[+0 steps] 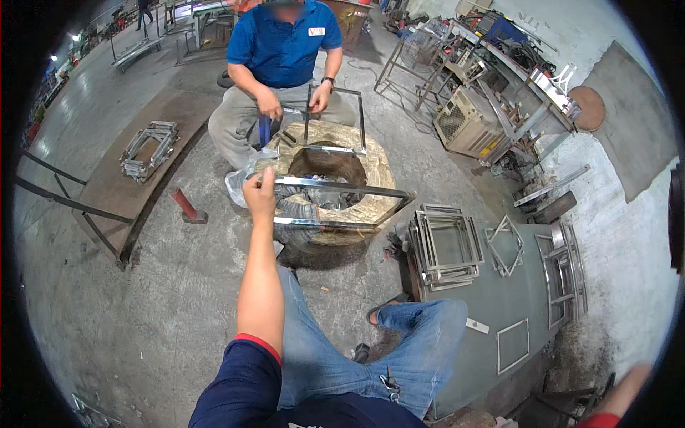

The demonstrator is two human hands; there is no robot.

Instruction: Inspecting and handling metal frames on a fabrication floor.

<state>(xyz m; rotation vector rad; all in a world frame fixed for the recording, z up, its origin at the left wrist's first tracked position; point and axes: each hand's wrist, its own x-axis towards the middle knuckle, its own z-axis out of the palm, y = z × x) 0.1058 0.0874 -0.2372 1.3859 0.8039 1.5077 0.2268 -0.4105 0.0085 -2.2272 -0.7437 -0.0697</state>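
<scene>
My left hand is closed on the left end of a shiny rectangular metal frame. This frame is tilted over the near side of a round, hollow block with a pale, worn top. Far out at the lower right, my right hand is smeared by motion at the rim of the view, and its fingers cannot be made out. Across the block sits a person in a blue shirt, whose hand is at another metal frame standing upright on the block's far side.
A green-grey table at right carries stacked metal frames and several single ones. At left, more frames lie on a low brown board, near a red post. A boxy machine stands by the right wall.
</scene>
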